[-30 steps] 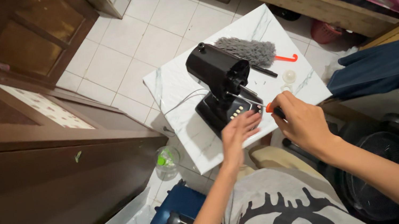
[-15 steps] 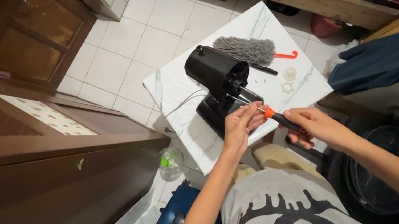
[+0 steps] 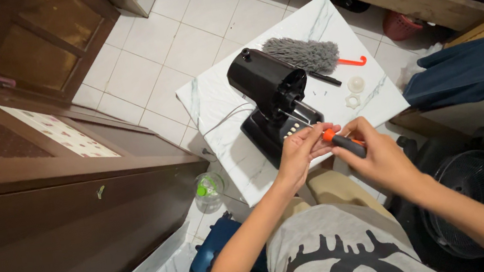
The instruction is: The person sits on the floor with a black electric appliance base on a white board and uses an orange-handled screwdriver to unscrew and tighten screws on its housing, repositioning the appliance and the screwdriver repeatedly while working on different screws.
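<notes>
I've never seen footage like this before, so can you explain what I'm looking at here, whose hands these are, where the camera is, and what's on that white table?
The camera sits on a person's head and looks down, so the two bare arms reaching out from the bottom are that person's own. In front of them is a small white marble-patterned table on a tiled floor. On it stands a black motor unit on a base, apparently a fan without its blades. Behind it lie a grey fluffy duster with an orange hook, and two small white plastic parts. The right hand grips a screwdriver with an orange and black handle. The left hand pinches near its shaft, close to the unit's base.
</notes>
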Available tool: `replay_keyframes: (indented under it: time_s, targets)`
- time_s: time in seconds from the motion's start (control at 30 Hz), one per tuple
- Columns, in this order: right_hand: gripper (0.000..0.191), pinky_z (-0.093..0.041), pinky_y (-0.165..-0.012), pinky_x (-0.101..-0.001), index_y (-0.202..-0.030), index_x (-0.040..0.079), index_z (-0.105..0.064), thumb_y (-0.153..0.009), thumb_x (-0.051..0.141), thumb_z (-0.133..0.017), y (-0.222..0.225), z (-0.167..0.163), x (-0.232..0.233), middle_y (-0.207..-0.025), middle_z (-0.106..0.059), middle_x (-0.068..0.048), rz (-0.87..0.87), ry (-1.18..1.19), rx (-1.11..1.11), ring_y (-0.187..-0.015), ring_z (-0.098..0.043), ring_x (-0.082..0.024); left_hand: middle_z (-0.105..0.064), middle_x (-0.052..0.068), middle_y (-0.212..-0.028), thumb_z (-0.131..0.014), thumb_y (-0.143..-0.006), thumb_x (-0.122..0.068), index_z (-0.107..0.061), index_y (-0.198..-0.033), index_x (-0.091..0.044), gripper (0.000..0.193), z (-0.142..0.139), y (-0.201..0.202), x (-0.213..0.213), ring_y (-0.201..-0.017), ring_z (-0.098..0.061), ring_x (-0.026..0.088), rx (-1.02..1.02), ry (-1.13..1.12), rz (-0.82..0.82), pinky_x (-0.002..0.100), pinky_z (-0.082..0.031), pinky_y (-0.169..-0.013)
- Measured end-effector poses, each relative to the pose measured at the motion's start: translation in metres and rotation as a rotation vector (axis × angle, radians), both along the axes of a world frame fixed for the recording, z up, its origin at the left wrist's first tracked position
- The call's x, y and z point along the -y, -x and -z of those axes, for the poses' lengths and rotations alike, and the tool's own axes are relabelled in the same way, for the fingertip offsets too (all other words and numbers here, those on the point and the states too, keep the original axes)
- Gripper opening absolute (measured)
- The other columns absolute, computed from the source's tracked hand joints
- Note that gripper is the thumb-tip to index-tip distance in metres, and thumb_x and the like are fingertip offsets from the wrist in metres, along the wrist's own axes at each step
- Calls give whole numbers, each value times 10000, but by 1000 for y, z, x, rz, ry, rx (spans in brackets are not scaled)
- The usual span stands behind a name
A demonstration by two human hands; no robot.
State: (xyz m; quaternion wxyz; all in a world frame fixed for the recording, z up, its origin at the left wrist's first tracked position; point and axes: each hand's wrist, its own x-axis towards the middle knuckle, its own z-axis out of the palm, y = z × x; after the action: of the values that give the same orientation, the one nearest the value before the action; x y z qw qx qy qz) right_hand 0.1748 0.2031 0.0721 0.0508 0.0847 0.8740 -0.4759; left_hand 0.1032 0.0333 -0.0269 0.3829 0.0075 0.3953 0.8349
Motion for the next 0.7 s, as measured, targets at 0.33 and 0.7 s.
replay_keyframes:
  time_s: [0.33,0.7]
  targets:
    - [252,-258,-347,-225,-1179,151,-539,-987,312,-569,14,22,-31,-742,-655,-76,235,965,635,-382,-353,-52,-681,175,-1331,-549,-1099,-263,-616,-1324,47,390,0,5,-3,-1167,-696,211,20,-140,-20,353,-551,-1036]
    - [415,-504,-540,-367,-1182,113,-539,-885,323,-738,-13,-7,10,-874,-751,-111,-69,-445,-161,-652,-709,-302,-660,222,-1351,-556,-1101,-275,-590,-1392,64,448,-5,2,-6,-1187,-656,263,21,-32,-2,376,-529,-1042]
